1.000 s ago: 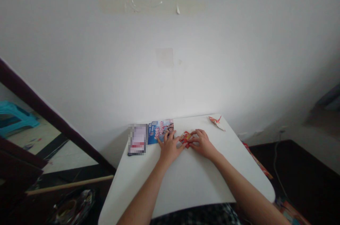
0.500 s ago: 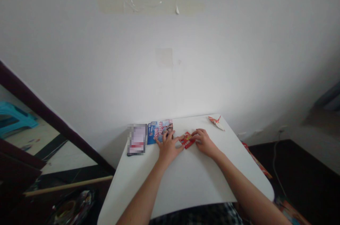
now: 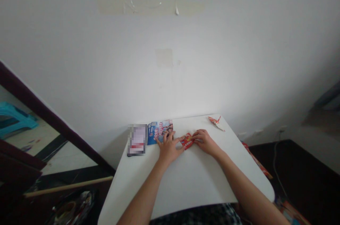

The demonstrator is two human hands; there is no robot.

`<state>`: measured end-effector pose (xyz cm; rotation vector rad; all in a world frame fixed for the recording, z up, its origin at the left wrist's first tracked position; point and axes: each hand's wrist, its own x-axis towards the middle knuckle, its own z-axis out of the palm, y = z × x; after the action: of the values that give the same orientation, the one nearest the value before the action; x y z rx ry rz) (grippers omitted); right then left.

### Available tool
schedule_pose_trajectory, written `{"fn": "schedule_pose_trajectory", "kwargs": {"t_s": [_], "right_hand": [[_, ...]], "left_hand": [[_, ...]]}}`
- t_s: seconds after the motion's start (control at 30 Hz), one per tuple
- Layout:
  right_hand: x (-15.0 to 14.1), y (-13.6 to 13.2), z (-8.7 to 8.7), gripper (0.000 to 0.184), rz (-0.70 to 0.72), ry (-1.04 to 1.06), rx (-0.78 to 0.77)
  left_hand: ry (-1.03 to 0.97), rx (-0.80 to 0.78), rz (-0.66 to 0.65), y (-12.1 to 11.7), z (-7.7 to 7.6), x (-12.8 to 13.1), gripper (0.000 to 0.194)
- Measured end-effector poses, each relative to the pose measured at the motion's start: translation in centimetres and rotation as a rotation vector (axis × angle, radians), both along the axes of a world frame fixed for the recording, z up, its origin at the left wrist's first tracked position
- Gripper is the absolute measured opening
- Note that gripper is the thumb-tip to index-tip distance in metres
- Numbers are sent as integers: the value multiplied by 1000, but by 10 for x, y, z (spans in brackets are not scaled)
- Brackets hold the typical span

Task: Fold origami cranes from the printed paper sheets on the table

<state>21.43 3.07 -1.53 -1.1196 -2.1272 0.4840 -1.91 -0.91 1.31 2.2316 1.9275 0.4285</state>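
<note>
Spread left hand (image 3: 169, 147) touches, and right hand (image 3: 204, 142) pinches, opposite edges of the small, flat, red printed-paper piece (image 3: 187, 142) at twelve o'clock on the white, round-cornered table (image 3: 196, 179), folding judged begun but unfinished.

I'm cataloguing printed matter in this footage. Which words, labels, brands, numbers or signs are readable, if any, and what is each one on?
None can be read with certainty.
Blue leaflet: large pale and reddish characters, too blurred to read.
Red paper: small pale marks, too small to read.
Phone-like item: pixelated, nothing legible.
Folded paper piece: red and white, no readable text.
</note>
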Motion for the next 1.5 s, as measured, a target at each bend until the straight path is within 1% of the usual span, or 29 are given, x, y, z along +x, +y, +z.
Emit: {"fn": "schedule_pose_trajectory", "kwargs": {"t_s": [0.13, 0.33, 0.73, 0.97, 1.13, 1.33, 1.5], "right_hand": [[-1, 1, -2, 19, -16, 3, -2], [-5, 1, -7, 11, -121, 18, 39], [-14, -2, -9, 7, -235, -38, 52], [-22, -3, -9, 7, -318, -64, 36], [-24, -3, -8, 9, -329, -69, 23], [-24, -3, -9, 9, -329, -58, 12], [-23, 1, -11, 13, -325, -25, 3]], "left_hand": [[-8, -9, -14, 0, 0, -1, 48], [-20, -19, -39, 1, 1, -2, 50], [-38, 15, -63, 0, -3, -1, 50], [-42, 9, -60, 1, 0, -1, 46], [-52, 21, -52, 0, 2, 2, 35], [-39, -12, -31, 0, 3, 6, 44], [-20, -31, -24, 1, 3, 6, 44]]}}
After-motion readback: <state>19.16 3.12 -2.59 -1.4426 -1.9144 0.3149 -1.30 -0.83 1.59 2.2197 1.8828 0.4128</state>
